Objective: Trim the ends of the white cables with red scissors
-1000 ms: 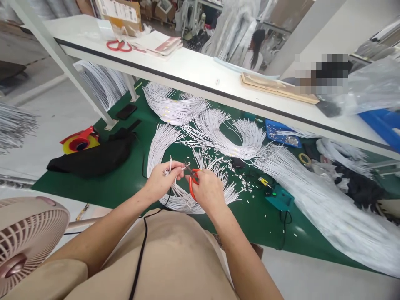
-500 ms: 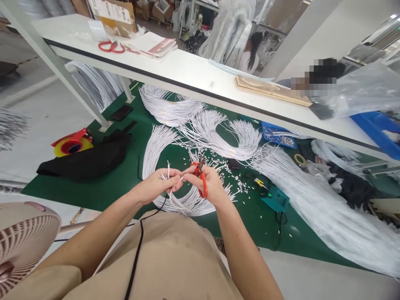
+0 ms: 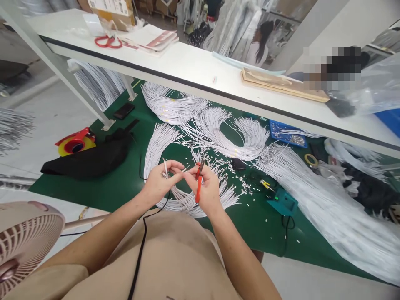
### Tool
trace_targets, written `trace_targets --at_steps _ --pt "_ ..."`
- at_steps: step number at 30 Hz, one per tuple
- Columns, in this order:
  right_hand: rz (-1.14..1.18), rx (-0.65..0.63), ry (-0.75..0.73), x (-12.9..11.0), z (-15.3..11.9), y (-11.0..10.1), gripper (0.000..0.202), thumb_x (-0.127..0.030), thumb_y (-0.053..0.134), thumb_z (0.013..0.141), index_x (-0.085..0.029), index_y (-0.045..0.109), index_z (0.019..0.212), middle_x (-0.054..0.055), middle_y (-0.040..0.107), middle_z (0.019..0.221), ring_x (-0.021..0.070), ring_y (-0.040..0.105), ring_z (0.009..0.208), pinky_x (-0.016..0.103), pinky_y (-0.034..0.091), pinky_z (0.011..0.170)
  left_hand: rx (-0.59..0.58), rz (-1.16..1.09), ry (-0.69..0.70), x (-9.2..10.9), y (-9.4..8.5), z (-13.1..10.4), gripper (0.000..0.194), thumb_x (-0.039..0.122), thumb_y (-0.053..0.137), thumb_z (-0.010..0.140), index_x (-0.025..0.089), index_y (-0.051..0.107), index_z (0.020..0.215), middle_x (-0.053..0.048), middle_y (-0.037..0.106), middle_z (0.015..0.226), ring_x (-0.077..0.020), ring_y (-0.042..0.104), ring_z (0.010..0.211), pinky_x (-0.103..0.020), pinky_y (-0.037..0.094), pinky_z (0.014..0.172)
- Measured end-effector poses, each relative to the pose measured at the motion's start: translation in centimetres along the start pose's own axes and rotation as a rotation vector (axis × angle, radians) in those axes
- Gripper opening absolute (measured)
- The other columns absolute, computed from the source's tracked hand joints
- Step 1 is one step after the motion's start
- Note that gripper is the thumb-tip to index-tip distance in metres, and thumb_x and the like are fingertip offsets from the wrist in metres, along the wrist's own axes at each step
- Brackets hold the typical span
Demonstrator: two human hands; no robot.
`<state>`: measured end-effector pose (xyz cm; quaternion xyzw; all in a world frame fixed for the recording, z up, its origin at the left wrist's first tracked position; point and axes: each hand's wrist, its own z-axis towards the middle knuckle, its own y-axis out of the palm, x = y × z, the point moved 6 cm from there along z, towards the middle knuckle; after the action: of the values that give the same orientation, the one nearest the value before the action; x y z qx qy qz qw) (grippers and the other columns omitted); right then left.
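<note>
We face a flat dark-green tabletop (image 3: 118, 191), where a curved bundle of thin white cables (image 3: 156, 148) lies beneath our hands. Our right hand (image 3: 210, 189) is wrapped around red-handled metal snips (image 3: 198, 188), blades pointing to the far side; our left hand (image 3: 158, 184), fingers loosely curled, holds a slim white cable (image 3: 165, 166). Small white scraps (image 3: 245, 186) lie scattered to the right.

Looks like a workshop, judging by white wires (image 3: 171, 110) bundled across a green worktop (image 3: 125, 183), tape dispenser (image 3: 86, 142) at nine o'clock, blue parts tray (image 3: 275, 134) at three, cardboard box (image 3: 115, 14) at eleven.
</note>
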<state>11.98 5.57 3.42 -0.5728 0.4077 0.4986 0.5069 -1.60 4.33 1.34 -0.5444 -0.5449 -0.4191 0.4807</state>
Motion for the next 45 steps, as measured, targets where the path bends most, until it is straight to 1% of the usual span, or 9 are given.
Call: trace_targets --at_steps 5,10,16,19,24,28,35,39,45 --pt "0.109 0.175 0.066 0.3 1.2 -1.5 0.023 -0.037 0.052 0.078 -0.017 0.059 0.070 0.000 0.054 0.070 0.0108 0.048 0.065 0.025 0.041 0.065 0.008 -0.020 0.019 0.0 0.6 0.8 0.029 0.028 0.066 0.068 0.018 0.053 0.092 0.002 0.060 0.066 -0.0120 0.054 0.067 -0.026 0.042 0.071" --pt "0.093 -0.045 0.110 1.6 2.9 -0.7 0.020 -0.035 0.059 0.071 -0.016 0.063 0.072 0.001 0.059 0.068 0.0121 0.050 0.063 0.026 0.042 0.064 -0.112 -0.069 -0.067 -0.5 1.1 1.5 0.033 0.032 0.067 0.066 0.018 0.054 0.092 0.000 0.062 0.070 -0.0144 0.057 0.068 -0.027 0.044 0.067" --pt "-0.207 0.398 -0.115 -0.5 2.0 -4.1 0.022 -0.032 0.050 0.080 -0.019 0.062 0.093 0.005 0.059 0.086 0.0154 0.053 0.079 0.030 0.042 0.076 -0.236 -0.044 -0.154 -1.8 1.1 2.1 0.029 0.037 0.067 0.066 0.016 0.059 0.085 -0.009 0.067 0.090 -0.0213 0.062 0.086 -0.036 0.045 0.081" --pt "-0.293 0.258 -0.179 -0.5 1.7 -3.0 0.020 -0.031 0.049 0.081 -0.019 0.063 0.088 0.005 0.059 0.083 0.0151 0.053 0.079 0.028 0.042 0.076 -0.156 -0.112 -0.153 -2.5 0.9 2.5 0.035 0.035 0.070 0.063 0.016 0.059 0.091 -0.007 0.066 0.090 -0.0193 0.062 0.085 -0.034 0.046 0.081" --pt "-0.232 -0.063 0.057 4.5 1.5 -0.3 0.021 -0.033 0.051 0.078 -0.019 0.065 0.084 0.003 0.062 0.082 0.0139 0.056 0.074 0.024 0.042 0.068 -0.025 -0.170 -0.110 -3.2 0.7 2.9 0.040 0.032 0.072 0.062 0.017 0.058 0.096 -0.002 0.062 0.081 -0.0145 0.059 0.078 -0.030 0.045 0.079" --pt "-0.145 -0.092 0.181 7.0 1.1 0.2 0.023 -0.036 0.054 0.074 -0.017 0.066 0.078 0.000 0.062 0.072 0.0126 0.054 0.065 0.023 0.041 0.062 0.000 -0.211 -0.121 -3.5 0.7 3.0 0.044 0.031 0.074 0.060 0.016 0.058 0.099 -0.003 0.063 0.082 -0.0157 0.059 0.081 -0.031 0.044 0.082" --pt "-0.003 0.067 0.189 5.7 0.9 -0.2 0.023 -0.036 0.057 0.072 -0.015 0.065 0.074 0.000 0.058 0.066 0.0119 0.050 0.062 0.023 0.039 0.059 -0.057 -0.343 -0.160 -3.5 1.7 3.0 0.026 0.035 0.068 0.067 0.016 0.058 0.083 -0.001 0.060 0.080 -0.0145 0.059 0.077 -0.029 0.044 0.077" --pt "0.158 0.153 0.230 4.6 2.5 -1.7 0.023 -0.037 0.060 0.070 -0.015 0.066 0.075 0.000 0.060 0.068 0.0114 0.050 0.063 0.024 0.039 0.061 -0.080 -0.264 -0.119 -2.8 1.7 2.7 0.025 0.037 0.065 0.071 0.016 0.059 0.084 -0.002 0.061 0.073 -0.0138 0.057 0.072 -0.026 0.041 0.072" --pt "0.341 -0.285 0.221 2.2 3.6 0.2 0.021 -0.036 0.059 0.073 -0.016 0.066 0.074 -0.001 0.057 0.057 0.0101 0.052 0.054 0.025 0.041 0.059 -0.195 -0.187 -0.080 -1.5 2.2 1.9 0.023 0.036 0.063 0.073 0.016 0.061 0.082 -0.001 0.061 0.064 -0.0143 0.055 0.066 -0.026 0.040 0.067"
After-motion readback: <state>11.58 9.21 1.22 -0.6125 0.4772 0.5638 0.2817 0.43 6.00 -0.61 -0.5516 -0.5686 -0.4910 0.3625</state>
